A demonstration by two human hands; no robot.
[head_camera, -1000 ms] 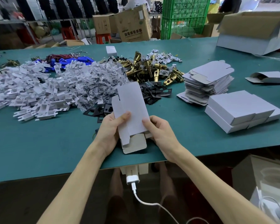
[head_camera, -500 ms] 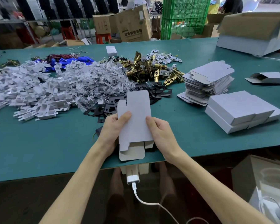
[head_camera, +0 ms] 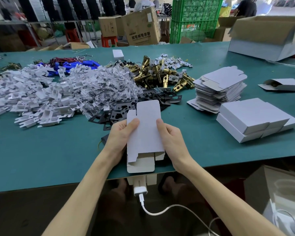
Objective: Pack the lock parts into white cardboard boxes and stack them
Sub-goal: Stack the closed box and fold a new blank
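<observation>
Both hands hold one flat white cardboard box blank [head_camera: 146, 133] over the near edge of the green table [head_camera: 41, 154]. My left hand [head_camera: 120, 138] grips its left side, thumb on top. My right hand [head_camera: 171, 139] grips its right side, thumb on top. The blank's flaps hang open at the near end. Behind it lie black lock plates [head_camera: 153, 99], brass latch bodies [head_camera: 153, 74], clear bags of small parts [head_camera: 106, 89] and white plastic inserts [head_camera: 32, 94]. A pile of flat blanks [head_camera: 220, 87] and a stack of closed white boxes [head_camera: 255, 119] sit at the right.
A half-open white box [head_camera: 283, 85] lies at the far right. A large open carton [head_camera: 269, 36] stands at the back right. Blue parts with red wires [head_camera: 75, 63] lie at the back left. A white charger and cable [head_camera: 140, 191] hang below the table edge.
The box blank has swung from tilted to nearly straight and come closer to me. Both hands shifted slightly with it, thumbs now level on its top face.
</observation>
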